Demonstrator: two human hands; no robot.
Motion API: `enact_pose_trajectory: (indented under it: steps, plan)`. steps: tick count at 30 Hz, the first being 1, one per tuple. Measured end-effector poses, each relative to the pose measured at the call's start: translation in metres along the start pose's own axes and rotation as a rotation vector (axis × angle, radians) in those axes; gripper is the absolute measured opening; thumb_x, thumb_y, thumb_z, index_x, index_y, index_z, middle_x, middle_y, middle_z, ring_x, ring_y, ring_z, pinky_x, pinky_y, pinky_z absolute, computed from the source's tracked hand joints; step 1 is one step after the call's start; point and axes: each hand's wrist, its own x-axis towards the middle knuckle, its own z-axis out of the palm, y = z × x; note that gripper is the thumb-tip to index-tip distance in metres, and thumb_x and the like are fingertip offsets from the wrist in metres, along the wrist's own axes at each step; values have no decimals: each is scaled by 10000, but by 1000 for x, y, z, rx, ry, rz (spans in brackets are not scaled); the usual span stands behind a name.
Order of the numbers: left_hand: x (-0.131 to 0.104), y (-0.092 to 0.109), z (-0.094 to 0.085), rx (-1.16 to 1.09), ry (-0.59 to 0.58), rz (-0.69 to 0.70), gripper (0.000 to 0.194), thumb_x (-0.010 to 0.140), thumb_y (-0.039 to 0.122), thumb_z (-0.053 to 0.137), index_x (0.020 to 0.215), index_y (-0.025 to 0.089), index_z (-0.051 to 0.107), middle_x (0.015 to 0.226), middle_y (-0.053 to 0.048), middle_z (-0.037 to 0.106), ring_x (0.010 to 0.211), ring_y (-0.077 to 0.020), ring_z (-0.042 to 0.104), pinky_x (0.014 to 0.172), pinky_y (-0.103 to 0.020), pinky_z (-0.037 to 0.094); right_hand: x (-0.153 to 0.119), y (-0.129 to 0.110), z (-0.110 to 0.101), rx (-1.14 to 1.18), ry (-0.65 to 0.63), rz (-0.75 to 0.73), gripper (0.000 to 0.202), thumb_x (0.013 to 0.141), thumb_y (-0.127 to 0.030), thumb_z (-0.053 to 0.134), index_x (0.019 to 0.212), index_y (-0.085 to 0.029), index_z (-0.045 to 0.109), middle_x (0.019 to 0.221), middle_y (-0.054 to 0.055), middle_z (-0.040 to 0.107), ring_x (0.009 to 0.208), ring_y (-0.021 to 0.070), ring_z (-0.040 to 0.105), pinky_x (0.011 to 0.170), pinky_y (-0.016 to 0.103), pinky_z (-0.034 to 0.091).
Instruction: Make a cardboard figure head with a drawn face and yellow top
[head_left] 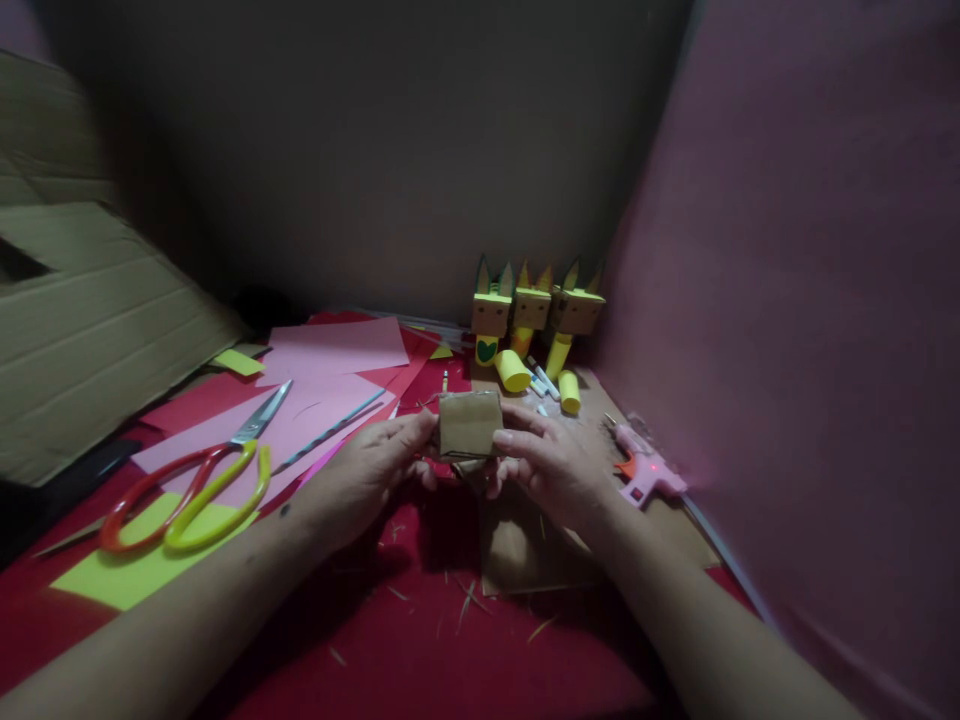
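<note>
Cardboard piece, small and squarish, sits just below the centre of the frame, raised above the red cloth. At lower left lie red-and-yellow-handled scissors. The left hand pinches the piece's left edge; the right hand pinches its right edge. Further right, a pink glue gun lies beside the pink wall.

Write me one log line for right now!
left hand: holds cardboard piece; right hand: holds it too; left: scissors; right: pink glue gun; beyond: three cardboard figures
</note>
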Motion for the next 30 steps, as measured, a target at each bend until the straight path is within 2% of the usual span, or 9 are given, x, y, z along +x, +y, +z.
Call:
enact_pose_trajectory:
  steps: [3, 8, 10, 15, 17, 20, 24, 27, 30]
  plan:
    - [2, 3, 0, -52, 18, -17, 469, 955, 552, 488, 1151, 188, 710, 1094, -147, 737, 865, -245, 665, 662, -326, 495, 0, -1, 1, 7, 12, -3, 418, 710, -299, 747, 1110, -181, 721, 819, 55, 682, 599, 151, 569, 521, 295, 515]
    - [2, 10, -6, 17, 339, -41, 344, 842, 488, 645, 958, 168, 698, 958, -105, 697, 734, -197, 635, 594, -304, 522, 0, -2, 1, 8, 36, 1, 417, 692, -303, 760, 1086, -170, 720, 796, 59, 677, 594, 155, 572, 520, 300, 505]
    - [2, 10, -7, -9, 391, -28, 315, 817, 464, 688, 927, 169, 663, 931, -83, 673, 740, -183, 632, 594, -285, 533, 1, -1, 1, 11, 56, -7, 408, 689, -297, 764, 1074, -170, 715, 774, 50, 669, 584, 153, 574, 518, 300, 503]
    - [-1, 5, -2, 121, 270, -65, 492, 770, 517, 748, 1099, 183, 601, 995, -65, 670, 646, -161, 608, 550, -293, 503, 2, 5, -3, -35, 68, -52, 442, 718, -297, 782, 1132, -187, 676, 736, 19, 656, 583, 150, 597, 545, 296, 513]
    - [-1, 2, 0, 228, 230, -34, 502, 780, 502, 738, 1139, 176, 609, 1019, -78, 695, 762, -209, 646, 641, -322, 517, 2, 7, -4, -73, 69, -55, 516, 704, -291, 800, 1186, -190, 646, 786, 17, 664, 571, 142, 603, 558, 303, 512]
    - [-1, 2, 3, 253, 200, 7, 456, 788, 449, 733, 1139, 173, 644, 1086, -98, 727, 975, -270, 662, 817, -367, 515, 1, 9, -3, -111, 93, -36, 618, 657, -257, 827, 1231, -210, 604, 990, 52, 672, 632, 151, 636, 601, 323, 532]
    - [-2, 8, 3, 200, 213, 20, 347, 749, 348, 739, 1055, 190, 701, 1060, -81, 755, 994, -276, 671, 854, -374, 511, 1, 8, -1, -171, 106, -58, 657, 629, -241, 833, 1236, -236, 580, 1168, 91, 641, 865, 224, 663, 711, 365, 572]
    - [-3, 10, 2, 206, 242, 25, 258, 729, 309, 723, 964, 200, 723, 948, -55, 763, 909, -250, 671, 808, -354, 511, 1, 8, 0, -252, 115, -106, 687, 611, -233, 838, 1241, -224, 562, 1140, 92, 666, 983, 255, 656, 826, 392, 565]
    - [-3, 8, 0, 229, 303, 25, 271, 709, 315, 739, 949, 191, 718, 961, -53, 755, 845, -212, 650, 744, -311, 501, 1, 7, 1, -288, 126, -128, 680, 615, -239, 816, 1240, -220, 547, 1123, 89, 677, 1026, 266, 652, 875, 410, 553]
